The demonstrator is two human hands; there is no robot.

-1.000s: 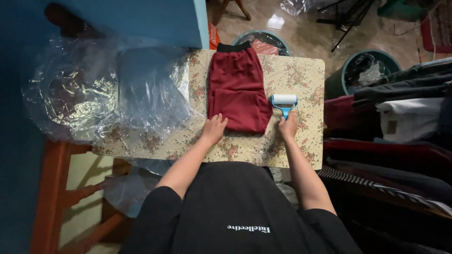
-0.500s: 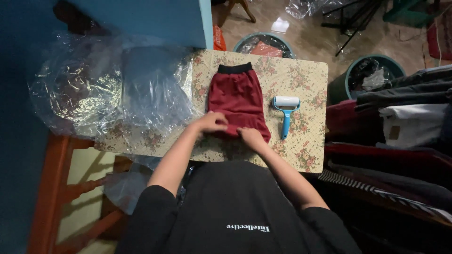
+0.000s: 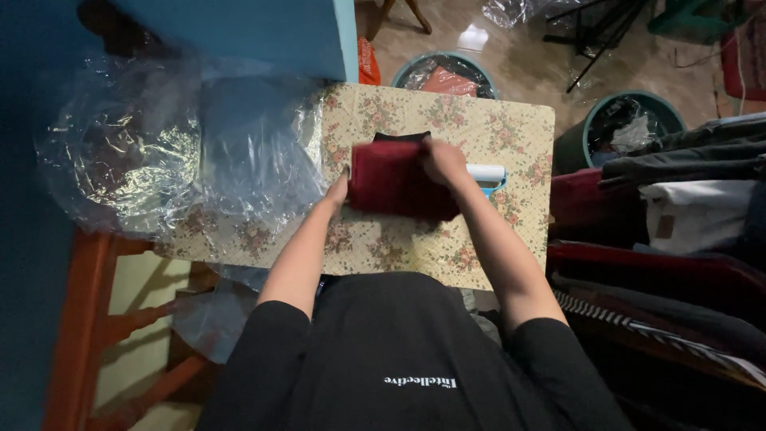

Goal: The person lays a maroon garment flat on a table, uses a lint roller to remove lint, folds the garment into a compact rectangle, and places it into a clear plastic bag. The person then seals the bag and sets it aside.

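1. Left hand [image 3: 338,191] grips the left edge of the dark red garment [image 3: 399,190], fingers tucked under/behind the cloth, so we see mostly wrist & thumb side
2. Right hand [image 3: 444,162] is closed on the garment's upper right part, knuckles up, holding the fold
3. We see the garment folded over into a compact block, blurred w/ motion, a black waistband strip showing at its far edge; it sits about mid-table on the floral-cloth table [image 3: 511,120]
4. Lint roller [image 3: 488,175], white roll w/ blue handle, lies on the table just right of the garment, partly hidden by our right wrist
5. Clear plastic sheeting [image 3: 175,152] is heaped over the table's left end, well left of the garment
6. Blue box [image 3: 239,32] stands at the table's far-left corner
7. Beyond the table's far edge: a round tub [image 3: 447,76] w/ orange stuff; a second green tub [image 3: 630,120] off the far-right corner
8. Stack of folded dark clothes [image 3: 678,207] lies right of the table
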